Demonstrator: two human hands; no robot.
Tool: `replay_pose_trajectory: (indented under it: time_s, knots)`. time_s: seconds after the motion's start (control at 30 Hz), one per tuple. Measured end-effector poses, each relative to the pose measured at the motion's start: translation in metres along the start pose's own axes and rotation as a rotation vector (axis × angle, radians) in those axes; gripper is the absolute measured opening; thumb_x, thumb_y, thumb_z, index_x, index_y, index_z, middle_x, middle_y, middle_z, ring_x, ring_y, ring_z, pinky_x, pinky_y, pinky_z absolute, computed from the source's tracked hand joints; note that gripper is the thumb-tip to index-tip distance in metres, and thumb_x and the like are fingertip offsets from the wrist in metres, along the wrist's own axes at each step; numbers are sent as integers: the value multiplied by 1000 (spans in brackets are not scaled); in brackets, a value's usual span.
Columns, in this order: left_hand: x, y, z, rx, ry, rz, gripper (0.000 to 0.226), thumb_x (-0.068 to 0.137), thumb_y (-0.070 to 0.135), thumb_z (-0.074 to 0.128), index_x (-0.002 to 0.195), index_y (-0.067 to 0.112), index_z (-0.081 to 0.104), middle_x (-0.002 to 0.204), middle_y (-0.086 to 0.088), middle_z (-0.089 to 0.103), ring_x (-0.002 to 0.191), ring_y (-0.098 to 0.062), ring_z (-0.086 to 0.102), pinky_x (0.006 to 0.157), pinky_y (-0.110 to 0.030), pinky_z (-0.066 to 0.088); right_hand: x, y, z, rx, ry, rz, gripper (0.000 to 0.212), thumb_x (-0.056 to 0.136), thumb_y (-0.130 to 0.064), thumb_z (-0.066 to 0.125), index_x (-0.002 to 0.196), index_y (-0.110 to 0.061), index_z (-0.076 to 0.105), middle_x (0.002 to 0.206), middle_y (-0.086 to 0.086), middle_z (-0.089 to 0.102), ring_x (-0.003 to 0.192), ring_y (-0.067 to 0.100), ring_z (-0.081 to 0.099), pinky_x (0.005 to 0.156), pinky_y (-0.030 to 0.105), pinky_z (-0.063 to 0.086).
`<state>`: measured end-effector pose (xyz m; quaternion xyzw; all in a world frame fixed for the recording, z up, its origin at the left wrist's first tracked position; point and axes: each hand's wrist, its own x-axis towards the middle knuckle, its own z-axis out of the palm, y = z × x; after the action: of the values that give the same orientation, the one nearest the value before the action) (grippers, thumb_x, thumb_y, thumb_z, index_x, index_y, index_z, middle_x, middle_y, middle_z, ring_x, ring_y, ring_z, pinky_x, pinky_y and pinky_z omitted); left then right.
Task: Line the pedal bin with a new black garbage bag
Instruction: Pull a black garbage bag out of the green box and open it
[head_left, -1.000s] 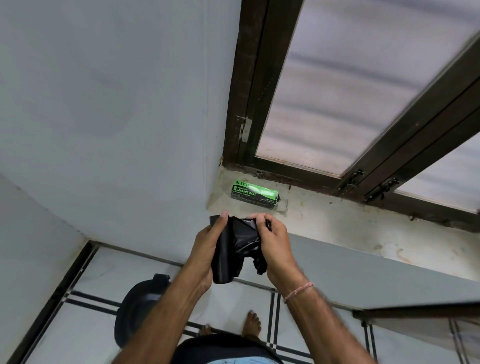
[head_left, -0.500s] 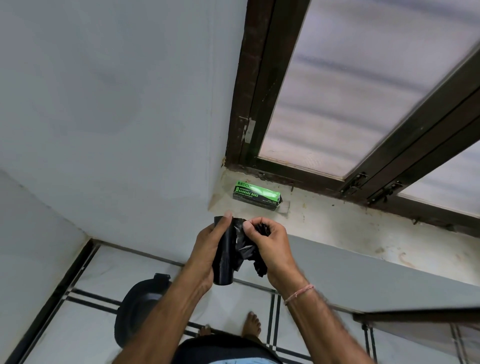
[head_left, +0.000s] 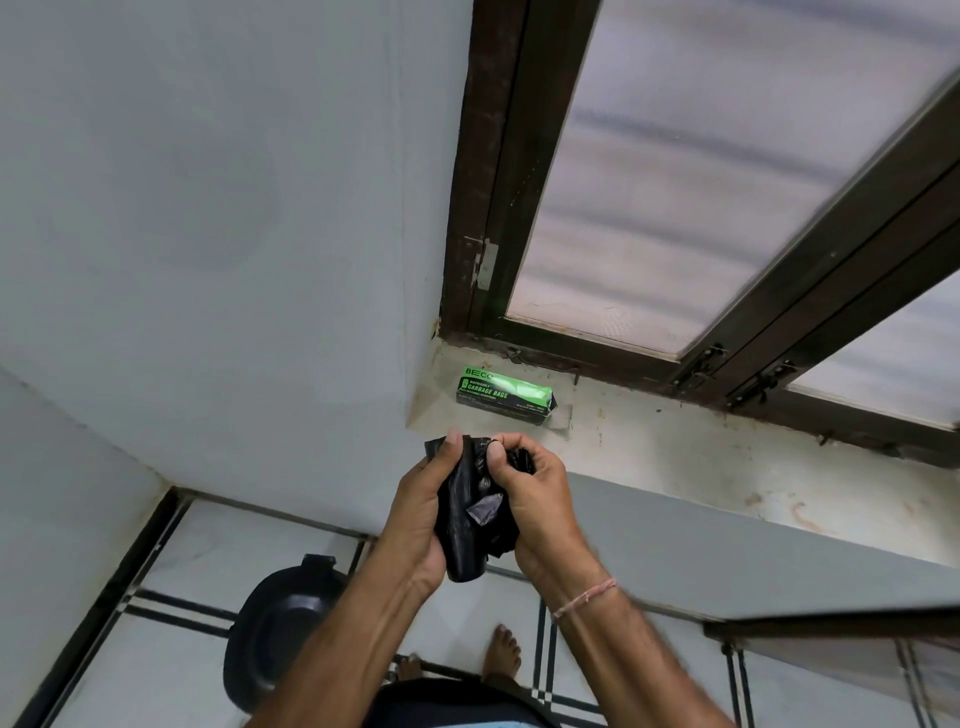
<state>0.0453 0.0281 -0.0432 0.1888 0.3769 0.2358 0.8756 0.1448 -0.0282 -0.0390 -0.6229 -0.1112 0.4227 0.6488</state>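
Both hands hold a folded black garbage bag (head_left: 464, 525) in front of the window sill. My left hand (head_left: 418, 512) wraps its left side, thumb up at the bag's top corner. My right hand (head_left: 535, 499) pinches the crumpled upper right part between thumb and fingers. The black pedal bin (head_left: 278, 629) stands on the tiled floor below my left forearm, its lid closed, partly hidden by the arm. A green and black box of garbage bags (head_left: 503, 389) lies on the sill just beyond my hands.
A dark-framed window (head_left: 691, 187) fills the upper right above the stained sill (head_left: 701, 457). A grey wall (head_left: 208, 234) is to the left. My bare feet (head_left: 501, 657) stand on the white tiles next to the bin. A dark ledge edge (head_left: 831, 623) juts in at lower right.
The hands have drawn closer together, bunching the bag into a tighter roll. My right thumb has shifted onto the bag's top edge.
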Motion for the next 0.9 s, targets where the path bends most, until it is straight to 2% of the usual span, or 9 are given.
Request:
replay_pose_trajectory:
  time_s: [0.1,0.23,0.3,0.4,0.5,0.6,0.7,0.8,0.9]
  knots:
    - [1,2,7,-113,-4,-22,52,90,41,72,121,-1,66,100,-24,76,83,-35,78,70,-45,66,2,1,4,98,30,22,18,100,-4,68,85,-14,70,77,0,67,74,14,64,72,25,57]
    - [6,0,9,-94,11,27,55,89,40,72,128,3,62,111,-27,68,93,-35,73,81,-45,66,1,2,10,251,61,94,16,101,-4,66,86,-10,68,75,4,69,68,14,68,67,26,61]
    - [10,-1,7,-124,31,34,50,86,41,74,117,3,63,96,-20,72,82,-29,74,73,-41,66,3,0,12,338,78,113,18,102,-4,62,84,-7,63,73,6,64,62,15,64,63,27,60]
    - [18,5,-5,-145,96,124,40,82,48,75,93,10,66,76,-6,67,62,-16,69,61,-31,62,5,-7,7,469,80,117,18,98,-12,64,82,-8,59,72,6,60,64,17,64,69,32,57]
    - [25,10,-13,-72,59,216,42,88,53,72,86,12,67,72,-7,69,62,-19,69,68,-34,61,1,-8,4,562,5,155,27,100,-19,62,77,-7,64,65,7,65,62,22,71,70,41,65]
    - [25,10,-7,-25,37,268,52,74,64,82,80,14,69,69,-6,68,59,-20,67,70,-39,60,3,-9,4,662,-21,223,29,101,-22,61,76,-9,65,63,6,61,49,17,62,62,34,61]
    - [23,6,-2,59,21,334,43,74,63,84,74,21,73,68,-4,64,52,-15,61,53,-32,56,11,-10,-1,483,-6,199,21,107,-22,56,87,-14,56,68,-1,57,45,6,42,50,23,44]
    - [21,3,2,139,49,373,44,88,58,74,81,15,68,63,-5,60,48,-14,57,46,-29,52,12,-10,0,284,-65,145,26,112,-19,49,87,-13,56,69,0,56,44,6,39,46,23,40]
    - [20,5,-1,214,72,398,54,83,64,75,88,11,64,62,-6,58,47,-15,56,45,-28,50,9,-10,-3,153,-86,113,27,111,-15,49,85,-13,56,67,1,55,44,5,39,42,18,36]
